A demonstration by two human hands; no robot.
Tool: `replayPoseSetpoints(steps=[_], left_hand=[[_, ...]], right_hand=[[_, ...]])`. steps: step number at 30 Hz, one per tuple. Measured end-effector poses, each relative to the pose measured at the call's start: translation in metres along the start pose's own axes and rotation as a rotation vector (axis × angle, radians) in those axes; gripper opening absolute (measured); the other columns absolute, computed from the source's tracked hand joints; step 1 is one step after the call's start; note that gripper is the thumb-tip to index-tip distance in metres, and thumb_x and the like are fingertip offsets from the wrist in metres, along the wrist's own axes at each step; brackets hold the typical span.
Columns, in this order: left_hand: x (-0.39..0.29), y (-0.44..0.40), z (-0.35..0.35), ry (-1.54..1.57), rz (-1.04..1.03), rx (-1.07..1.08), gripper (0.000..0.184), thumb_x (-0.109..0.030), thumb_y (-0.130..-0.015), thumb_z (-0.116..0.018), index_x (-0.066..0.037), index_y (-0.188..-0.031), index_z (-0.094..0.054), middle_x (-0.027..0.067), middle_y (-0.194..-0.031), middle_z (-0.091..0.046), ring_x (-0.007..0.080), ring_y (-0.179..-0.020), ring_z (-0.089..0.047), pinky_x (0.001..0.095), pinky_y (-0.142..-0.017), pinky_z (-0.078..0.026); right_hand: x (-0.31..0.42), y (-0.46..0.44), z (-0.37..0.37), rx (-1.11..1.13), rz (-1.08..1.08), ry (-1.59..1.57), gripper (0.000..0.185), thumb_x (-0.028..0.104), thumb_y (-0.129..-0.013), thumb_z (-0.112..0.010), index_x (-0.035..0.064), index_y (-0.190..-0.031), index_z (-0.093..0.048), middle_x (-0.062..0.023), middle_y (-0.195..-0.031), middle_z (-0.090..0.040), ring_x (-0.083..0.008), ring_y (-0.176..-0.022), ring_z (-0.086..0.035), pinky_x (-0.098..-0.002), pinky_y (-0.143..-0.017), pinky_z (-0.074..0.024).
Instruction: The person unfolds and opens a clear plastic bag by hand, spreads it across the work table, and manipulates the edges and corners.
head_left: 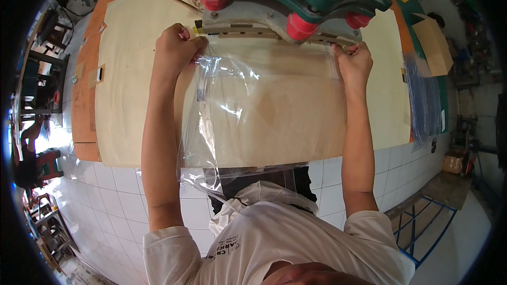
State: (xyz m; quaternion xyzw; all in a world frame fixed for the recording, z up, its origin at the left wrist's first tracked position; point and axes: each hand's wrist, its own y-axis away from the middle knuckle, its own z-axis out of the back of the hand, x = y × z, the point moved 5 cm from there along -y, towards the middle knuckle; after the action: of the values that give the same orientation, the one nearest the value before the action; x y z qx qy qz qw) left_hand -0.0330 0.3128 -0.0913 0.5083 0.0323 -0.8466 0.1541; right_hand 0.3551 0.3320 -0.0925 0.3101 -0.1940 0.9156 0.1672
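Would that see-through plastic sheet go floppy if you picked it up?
Probably floppy: the plastic sheet wrinkles and droops past the edge of the tabletop. Likely light, since it looks thin. Maybe slippery, given its smooth shine.

A: Any way through on the left?
B: Yes, over the paper (127,89), a broad lane between left arm and table (84,100) edge.

A: And straight ahead?
B: Blocked by the machine (237,22), just past left hand (179,50) and right hand (354,63). Red knobs (302,26) and green arms overhanging there too; clearance beneath hard to tell.

A: Up the middle, between both forearms?
B: Open from above, but with film (274,119) spread low across, from the machine's front edge down past the near table edge.

A: On the right?
B: Narrower lane over paper, bounded by right forearm and plastic sheets (425,100) at the table's side. Farther up, an open box (434,47) in the way.
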Motion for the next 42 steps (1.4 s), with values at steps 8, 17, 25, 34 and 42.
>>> replayPoseSetpoints(steps=[8, 17, 25, 34, 42], left_hand=[[0.002, -0.002, 0.0, -0.022, 0.006, 0.0, 0.035, -0.007, -0.072, -0.073, -0.007, -0.064, -0.04, 0.0089, -0.059, -0.06, 0.0128, -0.051, -0.061, 0.028, -0.046, -0.052], [0.003, -0.004, 0.0, -0.047, -0.012, -0.016, 0.038, -0.008, -0.072, -0.074, -0.008, -0.064, -0.037, 0.0093, -0.058, -0.059, 0.0136, -0.049, -0.061, 0.0285, -0.046, -0.05], [0.004, -0.003, 0.0, -0.052, 0.001, -0.029, 0.039, -0.009, -0.072, -0.074, -0.007, -0.064, -0.036, 0.0092, -0.057, -0.059, 0.0142, -0.05, -0.062, 0.0293, -0.046, -0.05], [0.003, 0.004, 0.002, 0.02, -0.002, 0.009, 0.026, -0.012, -0.081, -0.071, -0.003, -0.068, -0.051, 0.0071, -0.059, -0.061, 0.0113, -0.05, -0.058, 0.0264, -0.047, -0.049], [0.012, 0.007, 0.005, 0.117, 0.09, 0.085, 0.025, -0.019, -0.085, -0.07, 0.003, -0.075, -0.067, 0.0093, -0.063, -0.066, 0.0124, -0.052, -0.061, 0.0255, -0.051, -0.053]], right_hand=[[0.0, 0.001, 0.002, -0.019, 0.045, 0.029, 0.035, 0.021, -0.069, -0.083, 0.0021, -0.077, -0.055, -0.0121, -0.069, -0.062, -0.0296, -0.065, -0.062, -0.0383, -0.066, -0.0497], [0.003, 0.002, 0.005, -0.015, 0.049, 0.02, 0.033, 0.019, -0.069, -0.083, 0.0024, -0.077, -0.055, -0.0126, -0.068, -0.064, -0.0296, -0.066, -0.063, -0.0383, -0.066, -0.0496], [-0.005, -0.001, 0.001, -0.013, 0.049, 0.017, 0.035, 0.02, -0.068, -0.084, 0.0036, -0.077, -0.055, -0.0128, -0.07, -0.064, -0.0309, -0.068, -0.064, -0.0396, -0.067, -0.0497], [-0.007, -0.002, 0.003, 0.03, 0.005, -0.001, 0.031, 0.023, -0.069, -0.084, 0.0013, -0.079, -0.063, -0.0134, -0.074, -0.067, -0.0288, -0.07, -0.066, -0.0372, -0.067, -0.0508], [-0.026, -0.006, -0.008, 0.199, -0.121, -0.338, 0.02, 0.016, -0.078, -0.075, -0.0029, -0.084, -0.071, -0.011, -0.071, -0.069, -0.0185, -0.066, -0.065, -0.0305, -0.066, -0.0488]])
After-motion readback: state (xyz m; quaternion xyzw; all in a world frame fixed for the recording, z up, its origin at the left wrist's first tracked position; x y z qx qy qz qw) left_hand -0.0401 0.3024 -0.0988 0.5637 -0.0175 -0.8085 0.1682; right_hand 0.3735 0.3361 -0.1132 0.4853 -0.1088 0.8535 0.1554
